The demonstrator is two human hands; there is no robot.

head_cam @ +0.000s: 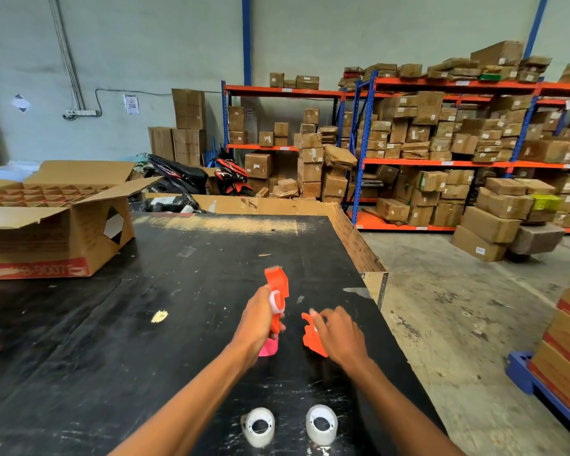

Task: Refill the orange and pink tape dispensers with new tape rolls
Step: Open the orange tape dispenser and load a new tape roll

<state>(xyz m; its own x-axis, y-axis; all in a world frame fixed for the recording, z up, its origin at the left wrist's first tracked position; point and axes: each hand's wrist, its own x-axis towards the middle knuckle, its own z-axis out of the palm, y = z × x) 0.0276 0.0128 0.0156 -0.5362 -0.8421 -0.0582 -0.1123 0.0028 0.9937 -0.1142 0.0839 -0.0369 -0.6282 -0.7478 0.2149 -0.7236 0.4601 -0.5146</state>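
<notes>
Clearly early on: from the head view, the left hand (257, 319) grips the orange dispenser (276, 287), upright over the bench (145, 324); the right hand (338, 330) holds its detached orange side piece (311, 339). Both new tape rolls (259, 426) lie unloaded nearby, and the pink dispenser (269, 348) waits beneath.

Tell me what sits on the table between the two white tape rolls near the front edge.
Nothing. In the head view, the strip of black table between the left tape roll and the right tape roll is bare apart from white scuff marks.
</notes>
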